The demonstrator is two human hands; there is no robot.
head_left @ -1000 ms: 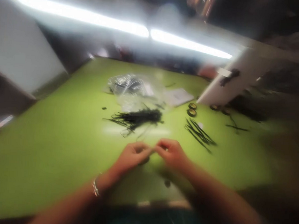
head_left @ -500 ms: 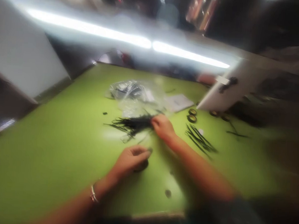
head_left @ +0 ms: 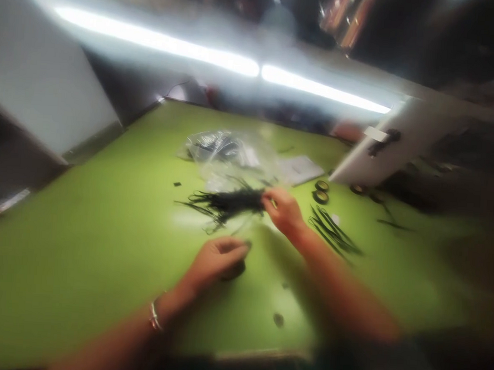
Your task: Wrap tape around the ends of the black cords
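A bundle of thin black strips lies on the green table. My right hand is at the bundle's right end, with thumb and fingertips pinched at the strips. Nearer to me, my left hand is closed, its thumb against the fingers around a small dark piece. A dark round object shows just under that hand, partly covered by it. Blur hides the finer detail at both sets of fingertips.
Behind the bundle lies a clear plastic bag with dark contents, beside a white paper. To the right are black tape rolls, several loose black strips and a white upright panel. A dark spot is near the front edge.
My right hand has moved slightly right relative to the strips and stays at their right end. My left hand has hardly moved. The whole view has shifted a little.
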